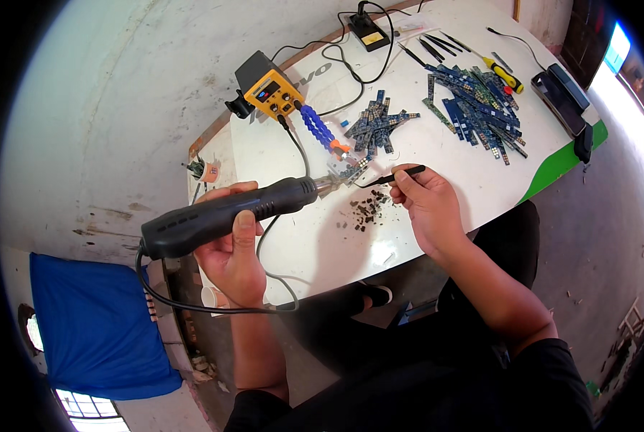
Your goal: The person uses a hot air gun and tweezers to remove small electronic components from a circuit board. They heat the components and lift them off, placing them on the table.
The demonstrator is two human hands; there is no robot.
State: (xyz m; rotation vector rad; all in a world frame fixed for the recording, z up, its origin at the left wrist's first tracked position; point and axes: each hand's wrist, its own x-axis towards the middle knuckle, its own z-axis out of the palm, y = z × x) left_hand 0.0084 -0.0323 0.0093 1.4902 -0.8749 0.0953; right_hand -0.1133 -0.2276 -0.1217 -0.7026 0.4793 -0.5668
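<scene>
from my distant place, i hold the black hot-air gun [225, 218] with the left hand [234, 252] wrapped around it, and my right hand [431, 210] pinches black tweezers [401, 176]. the small circuit board [355, 170] is just before the nozzle, near the tweezer tip, and dark fragments [367, 210] lie on the white surface [473, 189].

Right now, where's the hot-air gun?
The hot-air gun is left of centre in the head view, gripped in the left hand, its nozzle close to the tweezers in the right hand.

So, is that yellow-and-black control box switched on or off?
On: the yellow-and-black control box shows a lit blue display.
</scene>
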